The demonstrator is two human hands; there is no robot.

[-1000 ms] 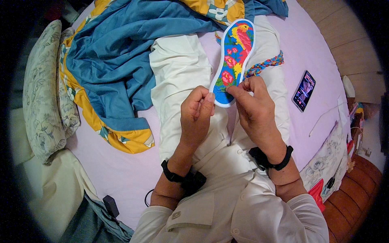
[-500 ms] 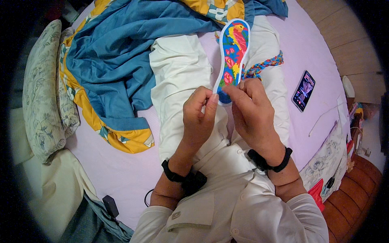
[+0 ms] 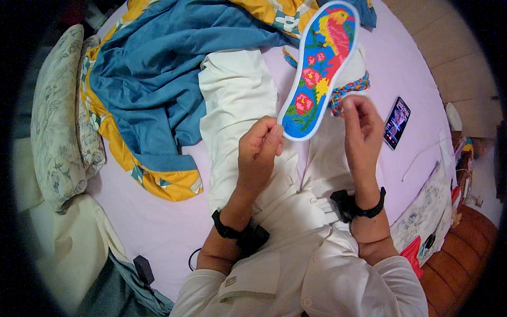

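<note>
- Head view: the left hand (image 3: 259,150) pinches the heel end of an embroidered insole (image 3: 319,68) between thumb and fingertips, and holds it up over the lap.
- The insole stands almost upright, the toe end pointing away from the person, above the white trousers (image 3: 237,100).
- The right hand (image 3: 362,127) is just beside the right edge of the insole, fingers curled together as if they pinch something thin; I cannot tell if a needle or thread is in them, it is too small to see.
- The insole looks light and flat, stiff enough to keep its shape when it is held at one end only, but I judge it bends easily.
- The stitched face looks rough, so it should not slip; the white rim is the good place to take hold.
- A blue and yellow blanket (image 3: 153,79) lies at the left, a phone (image 3: 396,122) on the pink sheet (image 3: 158,222) at the right.
</note>
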